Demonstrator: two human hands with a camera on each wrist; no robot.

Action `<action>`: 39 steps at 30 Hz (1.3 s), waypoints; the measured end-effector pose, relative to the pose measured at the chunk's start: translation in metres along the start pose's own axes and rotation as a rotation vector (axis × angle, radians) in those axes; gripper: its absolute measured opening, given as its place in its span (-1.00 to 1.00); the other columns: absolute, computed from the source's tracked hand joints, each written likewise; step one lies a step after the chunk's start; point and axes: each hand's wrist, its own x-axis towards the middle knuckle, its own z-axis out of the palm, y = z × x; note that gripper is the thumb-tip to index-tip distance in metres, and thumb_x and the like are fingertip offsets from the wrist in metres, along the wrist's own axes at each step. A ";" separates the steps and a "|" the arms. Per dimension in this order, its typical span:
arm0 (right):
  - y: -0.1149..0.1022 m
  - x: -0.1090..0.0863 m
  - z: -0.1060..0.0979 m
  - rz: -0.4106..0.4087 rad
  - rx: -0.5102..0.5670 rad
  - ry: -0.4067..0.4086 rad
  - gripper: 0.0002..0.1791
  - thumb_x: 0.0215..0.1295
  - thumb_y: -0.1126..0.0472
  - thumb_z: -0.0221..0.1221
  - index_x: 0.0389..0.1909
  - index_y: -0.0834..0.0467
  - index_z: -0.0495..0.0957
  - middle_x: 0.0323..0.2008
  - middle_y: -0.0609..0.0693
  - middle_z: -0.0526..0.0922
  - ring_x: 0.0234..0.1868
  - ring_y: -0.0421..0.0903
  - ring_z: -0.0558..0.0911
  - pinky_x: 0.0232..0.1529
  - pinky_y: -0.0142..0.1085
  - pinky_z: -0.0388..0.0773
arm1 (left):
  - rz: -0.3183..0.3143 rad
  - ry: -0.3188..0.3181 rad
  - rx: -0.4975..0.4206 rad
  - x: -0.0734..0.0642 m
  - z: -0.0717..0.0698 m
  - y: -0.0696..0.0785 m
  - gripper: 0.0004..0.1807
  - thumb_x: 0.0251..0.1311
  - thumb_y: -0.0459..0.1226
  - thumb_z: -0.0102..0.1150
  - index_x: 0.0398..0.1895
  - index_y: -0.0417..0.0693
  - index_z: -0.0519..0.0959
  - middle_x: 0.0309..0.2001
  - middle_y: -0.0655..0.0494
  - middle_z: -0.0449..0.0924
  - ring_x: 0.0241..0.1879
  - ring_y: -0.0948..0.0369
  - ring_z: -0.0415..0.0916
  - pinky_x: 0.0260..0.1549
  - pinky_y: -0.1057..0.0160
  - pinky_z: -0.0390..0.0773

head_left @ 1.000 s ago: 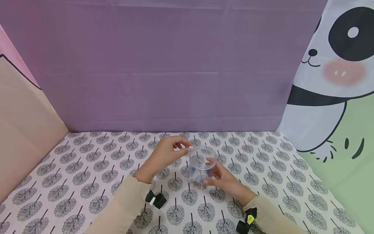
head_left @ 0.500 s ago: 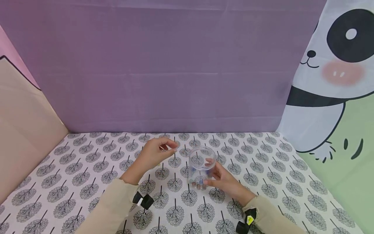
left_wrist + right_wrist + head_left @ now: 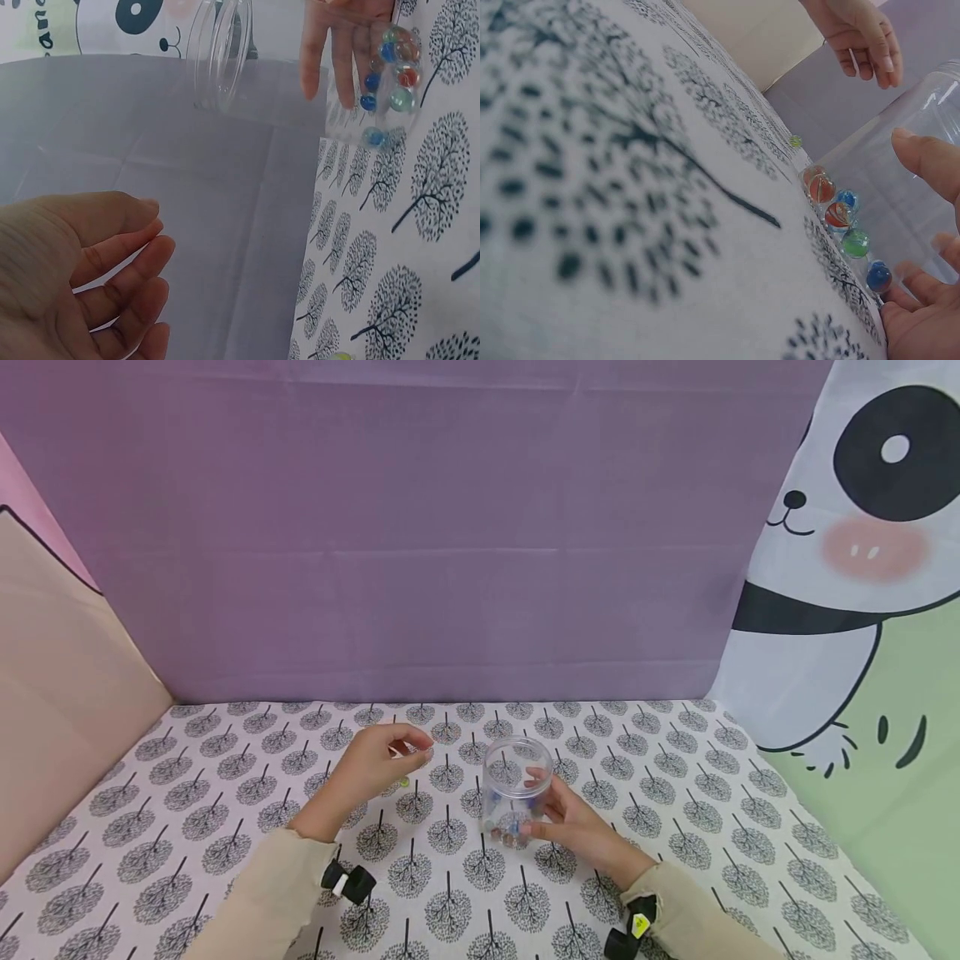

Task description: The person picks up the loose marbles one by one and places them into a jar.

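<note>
A clear plastic jar stands upright and uncapped on the cloth. Several glass marbles, blue, green and orange-red, lie at its bottom. My right hand holds the jar low on its right side, thumb in front and fingers behind. To the left of the jar, my left hand hovers with loosely bent fingers, and nothing shows between them and the thumb. One yellow-green marble rests on the cloth just below that hand's fingertips; the right wrist view shows this loose marble outside the jar.
A white cloth printed with dark trees covers the table. Behind it hangs a purple fabric backdrop; a beige panel borders the left and a panda-print panel the right. Both wrists carry small black cameras.
My left hand has moved left and slightly down, from the jar's rim to above the yellow-green marble, which has come into view. The right hand and jar stay put.
</note>
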 end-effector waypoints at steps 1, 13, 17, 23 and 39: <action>0.000 0.000 0.000 0.002 0.000 0.001 -0.02 0.09 0.18 0.33 0.45 0.06 -0.04 0.38 0.33 0.10 0.38 0.22 0.15 0.35 -0.05 0.07 | -0.002 -0.001 0.004 0.000 0.000 -0.002 -0.81 0.13 -0.25 0.25 -0.18 -0.06 0.65 -0.18 0.11 0.64 -0.25 0.18 0.52 -0.33 0.26 0.52; 0.001 0.001 0.001 0.018 0.025 0.017 0.00 0.05 0.17 0.35 0.45 0.03 -0.03 0.37 0.30 0.12 0.38 0.20 0.16 0.35 -0.09 0.07 | -0.047 -0.032 -0.042 -0.001 -0.004 -0.019 -0.78 0.13 -0.26 0.24 -0.15 -0.12 0.64 -0.21 0.06 0.63 -0.31 0.20 0.51 -0.39 0.24 0.50; 0.002 0.001 0.000 0.012 0.018 0.014 0.00 0.05 0.16 0.35 0.45 0.05 -0.04 0.36 0.31 0.14 0.37 0.21 0.17 0.36 -0.08 0.06 | -0.050 -0.031 -0.044 -0.001 -0.003 -0.024 -0.80 0.13 -0.29 0.24 -0.17 -0.13 0.64 -0.14 0.01 0.62 -0.29 0.18 0.51 -0.37 0.24 0.51; 0.000 0.000 -0.002 0.002 0.003 0.008 -0.01 0.08 0.16 0.34 0.45 0.05 -0.05 0.37 0.31 0.13 0.38 0.21 0.16 0.35 -0.07 0.07 | -0.090 -0.041 -0.032 0.002 0.000 -0.031 -0.81 0.14 -0.29 0.23 -0.17 -0.10 0.64 -0.12 0.00 0.62 -0.26 0.16 0.49 -0.36 0.24 0.48; -0.001 0.000 -0.001 0.018 0.007 0.002 0.00 0.08 0.16 0.34 0.46 0.01 -0.05 0.39 0.29 0.10 0.40 0.19 0.11 0.36 -0.11 0.05 | -0.168 -0.098 -0.054 0.003 0.006 -0.049 -0.76 0.12 -0.29 0.24 -0.14 -0.19 0.61 -0.15 -0.01 0.61 -0.25 0.15 0.51 -0.35 0.25 0.50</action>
